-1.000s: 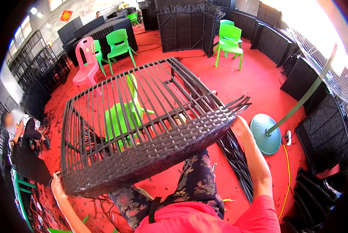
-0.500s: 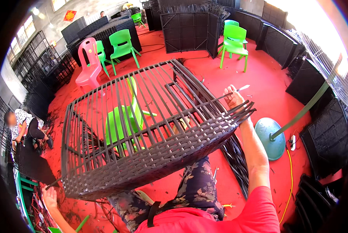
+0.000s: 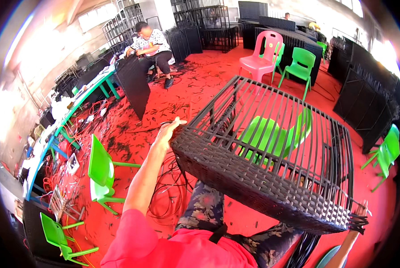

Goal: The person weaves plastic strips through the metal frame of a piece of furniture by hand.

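Note:
A dark brown frame lies tilted across my lap, with woven plastic strips along its near side and bare parallel strips over the rest. My left hand is closed at its left corner, fingertips against the edge; a thin dark strand passes close by, but what the fingers pinch is hidden. At the right end, my right hand has its fingers stretched up beside a bunch of loose strip ends. Through the bars shows a green chair under the frame.
Green chairs stand to my left, near a long green-edged table with clutter. A pink chair is beyond the frame. At the far left a person sits working at a dark panel. Strip scraps and cables litter the red floor.
My view has swung left, bringing the table and seated person into fuller sight. My left hand has come up to the frame's corner. The strip end my right hand held no longer shows.

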### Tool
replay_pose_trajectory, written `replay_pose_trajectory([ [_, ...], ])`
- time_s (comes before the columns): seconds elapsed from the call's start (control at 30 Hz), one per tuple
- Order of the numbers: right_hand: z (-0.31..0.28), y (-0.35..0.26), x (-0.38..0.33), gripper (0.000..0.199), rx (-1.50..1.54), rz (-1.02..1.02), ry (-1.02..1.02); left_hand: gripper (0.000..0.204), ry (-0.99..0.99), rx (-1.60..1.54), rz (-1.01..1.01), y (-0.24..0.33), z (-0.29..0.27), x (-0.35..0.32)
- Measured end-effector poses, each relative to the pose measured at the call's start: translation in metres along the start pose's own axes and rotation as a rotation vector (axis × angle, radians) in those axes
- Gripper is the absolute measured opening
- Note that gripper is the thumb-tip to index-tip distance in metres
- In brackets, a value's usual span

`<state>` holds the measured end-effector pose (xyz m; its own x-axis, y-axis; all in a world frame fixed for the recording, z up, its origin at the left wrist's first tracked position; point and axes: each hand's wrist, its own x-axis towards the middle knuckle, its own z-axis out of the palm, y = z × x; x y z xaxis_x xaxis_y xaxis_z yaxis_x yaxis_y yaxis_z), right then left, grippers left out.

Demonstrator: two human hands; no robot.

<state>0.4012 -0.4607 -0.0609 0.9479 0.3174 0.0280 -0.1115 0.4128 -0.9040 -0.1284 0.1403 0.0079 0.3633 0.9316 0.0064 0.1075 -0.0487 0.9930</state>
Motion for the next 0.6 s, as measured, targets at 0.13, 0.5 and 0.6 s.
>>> replay_pose_trajectory([
  [0.13,-0.018,-0.009,-0.018,0.039,0.061,-0.032,0.024,0.021,0.025,-0.092,-0.077,0.009,-0.002,0.002],
  [0.5,-0.023,0.011,-0.022,0.039,0.272,-0.135,0.048,0.057,-0.236,-0.267,-0.167,-0.039,-0.028,0.045],
  [0.6,-0.013,0.002,-0.034,0.039,0.286,-0.129,0.052,0.055,-0.18,-0.27,-0.13,-0.045,-0.045,0.058],
])
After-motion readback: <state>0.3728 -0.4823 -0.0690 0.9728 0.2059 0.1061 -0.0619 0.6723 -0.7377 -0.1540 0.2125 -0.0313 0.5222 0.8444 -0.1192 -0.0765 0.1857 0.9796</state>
